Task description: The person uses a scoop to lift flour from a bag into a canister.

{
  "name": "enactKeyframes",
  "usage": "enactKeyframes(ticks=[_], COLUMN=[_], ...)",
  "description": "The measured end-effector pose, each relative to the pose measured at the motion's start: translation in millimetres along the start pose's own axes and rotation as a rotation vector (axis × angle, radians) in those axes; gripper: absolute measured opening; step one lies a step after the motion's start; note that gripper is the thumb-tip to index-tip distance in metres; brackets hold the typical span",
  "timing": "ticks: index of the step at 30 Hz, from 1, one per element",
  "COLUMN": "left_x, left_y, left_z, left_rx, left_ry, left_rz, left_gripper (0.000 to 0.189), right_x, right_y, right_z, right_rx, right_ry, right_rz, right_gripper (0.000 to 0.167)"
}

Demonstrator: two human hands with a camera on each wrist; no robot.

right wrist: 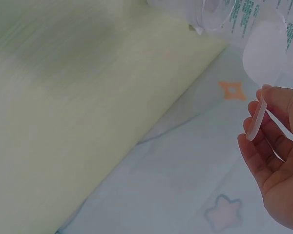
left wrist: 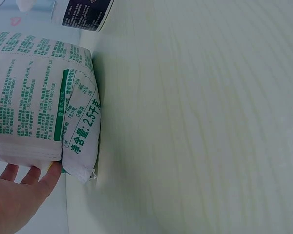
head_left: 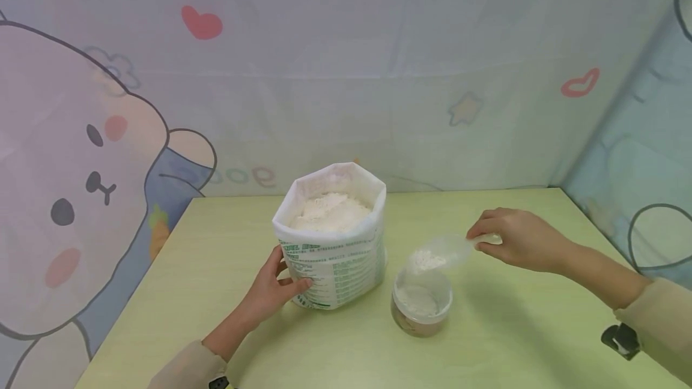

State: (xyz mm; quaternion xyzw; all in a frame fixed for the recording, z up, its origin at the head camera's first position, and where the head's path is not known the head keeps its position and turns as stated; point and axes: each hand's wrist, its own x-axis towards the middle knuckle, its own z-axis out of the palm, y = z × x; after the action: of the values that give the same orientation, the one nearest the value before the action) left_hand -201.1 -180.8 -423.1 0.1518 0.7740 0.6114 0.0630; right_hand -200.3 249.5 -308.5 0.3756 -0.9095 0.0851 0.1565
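Observation:
A white bag of flour (head_left: pixel 335 272) with green print stands with its top rolled down, white powder filling it near the rim. My left hand (head_left: pixel 276 287) grips its lower left side, thumb on the printed front; the left wrist view shows the fingers against the bag's edge. Between thumb and fingers, my right hand (head_left: pixel 521 239) pinches the handle of a clear plastic scoop (right wrist: pixel 264 53). White powder lies in the scoop, which is tilted over the mouth of a clear round jar (head_left: pixel 421 317). Some powder is inside the jar.
The pale wooden table (head_left: pixel 232 233) ends at a hanging cloth (head_left: pixel 346 77) printed with hearts, stars and a bear. Another cloth side hangs at the right. The jar stands just right of the bag, and its dark label (left wrist: pixel 88 13) shows in the left wrist view.

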Motion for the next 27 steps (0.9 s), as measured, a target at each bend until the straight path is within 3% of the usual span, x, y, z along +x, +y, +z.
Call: enactKeyframes(ticks=[11,27], left_x=[1.1,0.7], left_y=[-3.8,-2.8], left_z=[-1.4,-1.3], left_rx=[-0.005,-0.004], left_ry=[-0.003,0.0], left_rz=[0.012,-0.005], left_gripper=[0.069,0.071], right_x=[8.9,21.7], right_y=[-10.0,-24.7], right_z=[-0.8,-2.8], right_rx=[-0.171,-0.446], right_ry=[0.067,0.084], right_rz=[-0.154,-0.368], right_gripper=[0.027,0.029])
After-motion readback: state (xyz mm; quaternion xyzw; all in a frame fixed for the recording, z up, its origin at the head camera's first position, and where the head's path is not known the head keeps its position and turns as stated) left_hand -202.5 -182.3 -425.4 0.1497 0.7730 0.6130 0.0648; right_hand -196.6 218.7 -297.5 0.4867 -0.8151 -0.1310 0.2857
